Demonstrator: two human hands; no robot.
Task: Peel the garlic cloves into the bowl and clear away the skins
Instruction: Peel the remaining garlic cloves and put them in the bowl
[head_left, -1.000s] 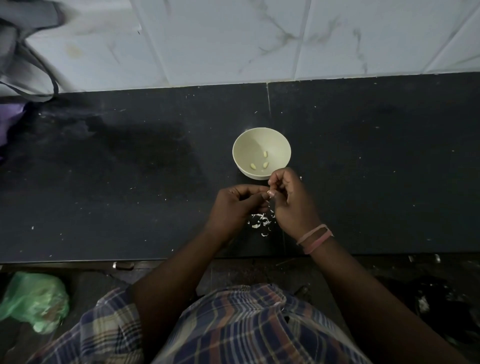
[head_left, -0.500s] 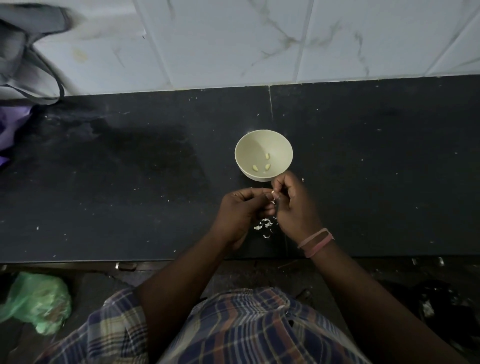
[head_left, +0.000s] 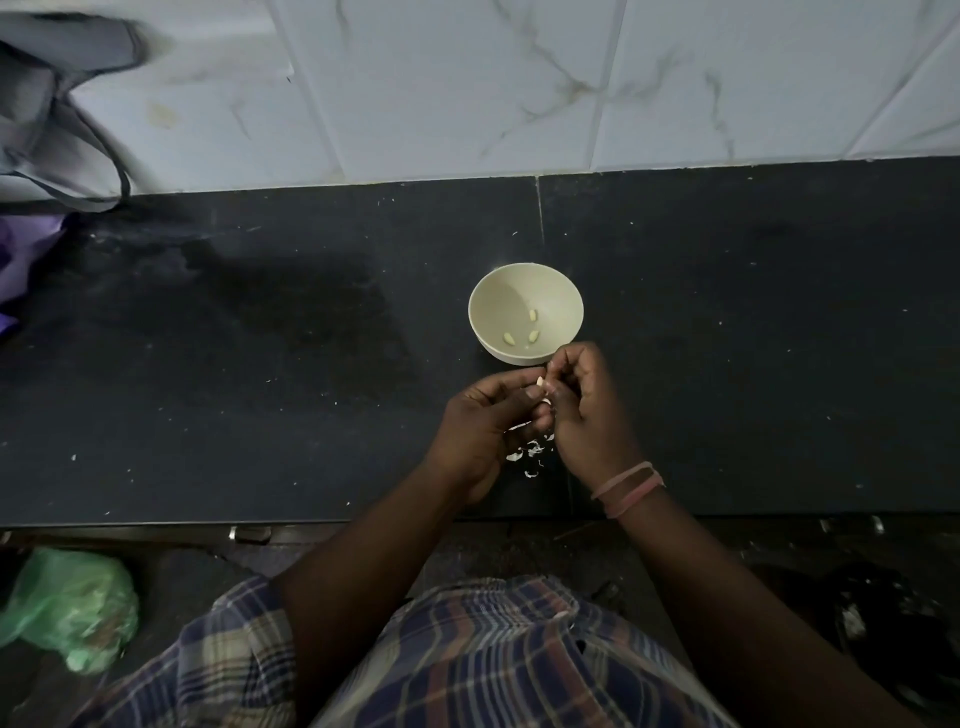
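A pale cream bowl (head_left: 524, 291) stands on the black counter (head_left: 260, 364) with three peeled garlic cloves (head_left: 524, 332) lying in it. Just in front of the bowl, my left hand (head_left: 478, 431) and my right hand (head_left: 587, 415) meet fingertip to fingertip, both pinching a small garlic clove (head_left: 541, 384) of which only a pale tip shows. Below the hands, a little heap of white garlic skins (head_left: 530, 452) lies on the counter, partly hidden by my fingers.
A white marbled tile wall (head_left: 519, 88) rises behind the counter. A grey bag (head_left: 47, 119) and purple cloth (head_left: 26, 254) sit at the far left. Below the counter's front edge (head_left: 260, 522) lies a green plastic bag (head_left: 67, 608).
My hands have stayed together over the skins while working the clove; the right fingers have shifted a little toward the bowl. The bowl and its cloves have not moved.
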